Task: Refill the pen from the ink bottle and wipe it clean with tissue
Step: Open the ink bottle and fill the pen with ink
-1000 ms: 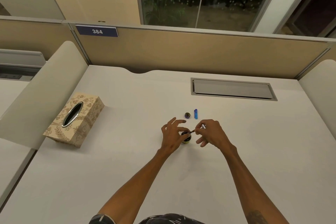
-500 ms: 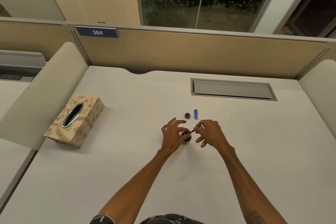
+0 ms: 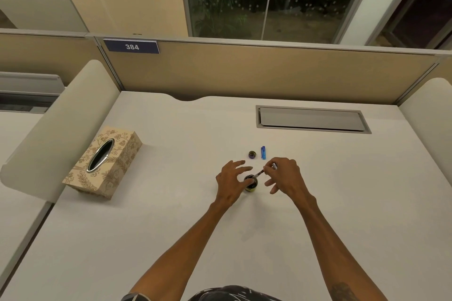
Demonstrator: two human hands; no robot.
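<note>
A small dark ink bottle (image 3: 252,183) stands uncapped on the white desk. My left hand (image 3: 231,182) holds it from the left side, the upper fingers spread. My right hand (image 3: 285,177) pinches a thin pen (image 3: 260,173) tilted down to the left, its tip at the bottle's mouth. Just behind lie the bottle's round dark cap (image 3: 252,154) and a blue pen cap (image 3: 263,152). A patterned tissue box (image 3: 105,162) sits at the left of the desk.
A grey cable hatch (image 3: 311,120) is set into the desk (image 3: 171,215) at the back right. Beige partition panels close the back and both sides, with a sign reading 384 (image 3: 132,46) on the back one.
Almost nothing has moved. Both hands stay at the bottle with the pen tip at its mouth; the left fingers have shifted slightly.
</note>
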